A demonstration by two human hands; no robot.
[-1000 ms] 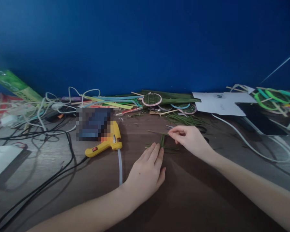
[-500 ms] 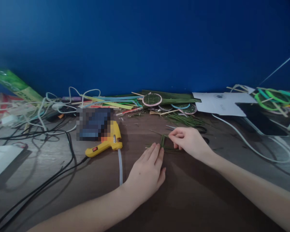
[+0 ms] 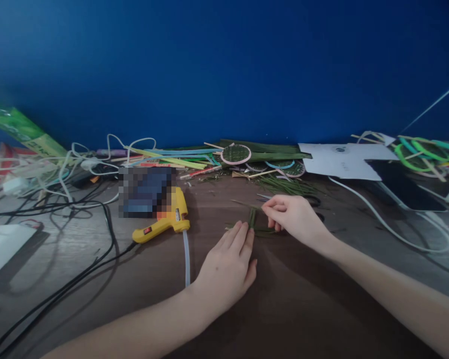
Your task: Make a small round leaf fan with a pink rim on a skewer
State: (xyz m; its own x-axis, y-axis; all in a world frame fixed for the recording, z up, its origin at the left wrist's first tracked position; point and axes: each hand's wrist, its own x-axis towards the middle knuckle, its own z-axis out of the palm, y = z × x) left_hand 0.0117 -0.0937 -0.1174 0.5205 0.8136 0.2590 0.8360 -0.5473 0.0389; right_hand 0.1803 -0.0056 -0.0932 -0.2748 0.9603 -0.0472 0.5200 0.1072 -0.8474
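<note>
My left hand (image 3: 228, 267) lies flat, fingers stretched out and pressing the ends of some narrow green leaf strips (image 3: 252, 217) onto the table. Its thumb rests a little apart at the right. Just up and to the right, my right hand (image 3: 294, 217) is closed in a pinch on the end of a thin green leaf strip (image 3: 246, 204), which runs leftward over the others. A pair of scissors (image 3: 264, 197) lies behind my right hand, partly covered by it. The strips under my left fingers are hidden.
At the left lies a yellow hot glue gun (image 3: 164, 224) with a glue stick, beside a blurred-out dark device (image 3: 147, 192). Woven green discs with coloured rims (image 3: 235, 154) and cut strips (image 3: 288, 184) lie along the blue wall. White paper (image 3: 340, 159) and a phone (image 3: 404, 184) are right.
My right hand has shifted very slightly to the right, still pinching the strip. My left hand has stayed in place.
</note>
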